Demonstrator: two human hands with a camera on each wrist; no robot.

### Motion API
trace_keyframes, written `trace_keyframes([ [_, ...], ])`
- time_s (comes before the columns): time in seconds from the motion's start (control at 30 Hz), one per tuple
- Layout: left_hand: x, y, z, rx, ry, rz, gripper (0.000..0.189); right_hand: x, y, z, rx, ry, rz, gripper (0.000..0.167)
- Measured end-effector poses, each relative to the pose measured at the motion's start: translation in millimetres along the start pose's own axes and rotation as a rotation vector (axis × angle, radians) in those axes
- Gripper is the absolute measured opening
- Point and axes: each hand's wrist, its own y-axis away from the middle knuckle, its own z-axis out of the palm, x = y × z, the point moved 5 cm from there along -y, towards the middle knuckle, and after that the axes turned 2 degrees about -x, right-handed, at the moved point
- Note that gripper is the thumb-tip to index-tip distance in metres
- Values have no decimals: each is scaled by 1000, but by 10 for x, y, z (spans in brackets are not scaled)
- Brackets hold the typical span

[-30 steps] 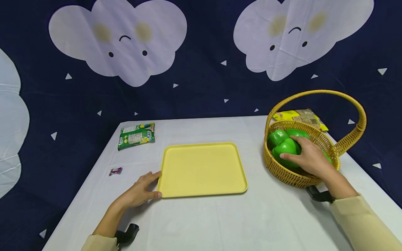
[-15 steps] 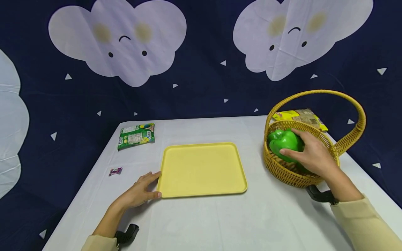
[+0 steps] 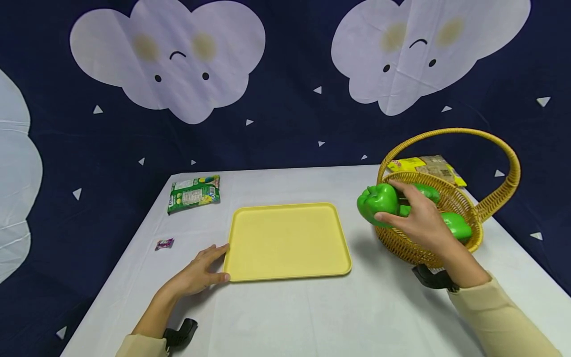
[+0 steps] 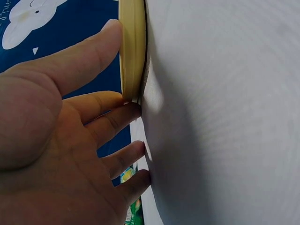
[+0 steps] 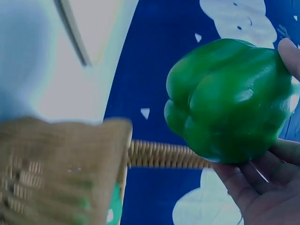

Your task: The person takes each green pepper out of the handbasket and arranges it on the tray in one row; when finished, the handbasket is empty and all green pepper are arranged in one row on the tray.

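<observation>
A glossy green bell pepper (image 3: 377,202) is held by my right hand (image 3: 421,220) over the left rim of the wicker basket (image 3: 403,250). In the right wrist view, thumb and fingers grip the bell pepper (image 5: 229,101) from opposite sides, raised above the basket wall (image 5: 56,168). More green peppers (image 3: 457,226) lie inside the basket, partly hidden by the hand. My left hand (image 3: 200,271) rests at the left edge of the yellow tray (image 3: 290,243). In the left wrist view its fingers are spread, with fingertips right at the tray rim (image 4: 132,51) and the tablecloth.
A green snack packet (image 3: 194,193) lies at the back left of the white-covered table (image 3: 290,317). A small purple wrapped candy (image 3: 164,244) sits nearer on the left. Behind the basket is a yellow packet (image 3: 428,166). The tall basket handle (image 3: 464,130) arches above the basket.
My right hand has gripped a green bell pepper among those in the basket, lifted it and moved left to the rim. Other peppers in the basket now show. The left hand has stayed put.
</observation>
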Motion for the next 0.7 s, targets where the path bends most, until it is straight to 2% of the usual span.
trace_keyframes([
  [0.43, 8, -3, -6, -2, 9, -6, 80, -250, -108, 397, -37, -168, -155, 82],
  [0.7, -8, -5, -3, -3, 12, -13, 81, -451, -171, 645, -42, -198, -252, 78],
])
